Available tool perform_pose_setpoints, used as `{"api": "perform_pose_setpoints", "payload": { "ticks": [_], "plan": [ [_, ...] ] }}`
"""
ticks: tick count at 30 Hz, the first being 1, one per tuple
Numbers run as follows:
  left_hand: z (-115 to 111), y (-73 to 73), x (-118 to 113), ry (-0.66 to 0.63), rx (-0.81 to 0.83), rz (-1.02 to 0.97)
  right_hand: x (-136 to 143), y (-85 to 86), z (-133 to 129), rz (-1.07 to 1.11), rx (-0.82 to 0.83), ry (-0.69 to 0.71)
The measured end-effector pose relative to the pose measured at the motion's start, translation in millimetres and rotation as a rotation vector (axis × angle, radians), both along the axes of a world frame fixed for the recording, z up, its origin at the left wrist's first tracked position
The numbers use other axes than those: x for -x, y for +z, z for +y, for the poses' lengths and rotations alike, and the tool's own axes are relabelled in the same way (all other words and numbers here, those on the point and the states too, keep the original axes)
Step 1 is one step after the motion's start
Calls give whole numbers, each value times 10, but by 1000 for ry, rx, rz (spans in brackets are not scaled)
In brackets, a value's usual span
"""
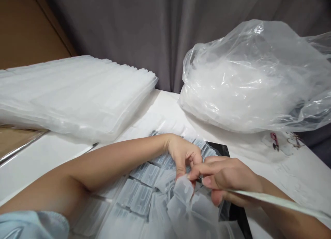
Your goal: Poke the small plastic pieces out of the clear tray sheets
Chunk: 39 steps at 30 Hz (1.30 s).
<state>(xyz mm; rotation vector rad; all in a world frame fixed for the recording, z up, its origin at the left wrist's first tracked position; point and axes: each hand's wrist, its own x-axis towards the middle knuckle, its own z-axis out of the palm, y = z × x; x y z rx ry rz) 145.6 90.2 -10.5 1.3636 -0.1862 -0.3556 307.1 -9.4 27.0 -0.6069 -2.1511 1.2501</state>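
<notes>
My left hand (184, 154) reaches across from the left, its fingers pinched at the top edge of a frosted, translucent plastic piece (184, 189). Close against it, my right hand (230, 177) is closed, with a long, narrow, pale strip (276, 201) running out of it toward the lower right. The right fingertips meet the plastic piece beside the left ones; what lies between them is partly hidden. Below both hands, translucent plastic pieces (141, 194) lie in rows, with several loose ones heaped in front. A black sheet or mat (236, 215) shows beneath them.
A thick stack of frosted plastic sheets (77, 94) stands at the left. A big clear bag (248, 83) full of whitish material sits at the back right. Near it lie a small pink-and-black item (274, 141) and a thin metal item (295, 139). A grey curtain (129, 28) hangs behind.
</notes>
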Motion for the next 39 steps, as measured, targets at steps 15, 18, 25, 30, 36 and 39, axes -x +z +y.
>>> {"api": "perform_pose_setpoints", "payload": {
  "ticks": [15,18,25,30,36,39],
  "plan": [
    [-10,-46,-3,19,2,-54,-95,-137,94,114,-138,139],
    [-8,-62,-6,18,-2,-85,-94,-138,106,121,-115,155],
    [15,-131,11,7,5,28,-101,-160,78,54,-37,121],
    [25,-131,22,11,31,37,-66,-101,48,-7,76,50],
    [10,-123,31,30,55,35,-62,-93,21,1,254,7],
    [6,-137,32,36,64,33,-69,-97,18,0,288,2]
  ]
}}
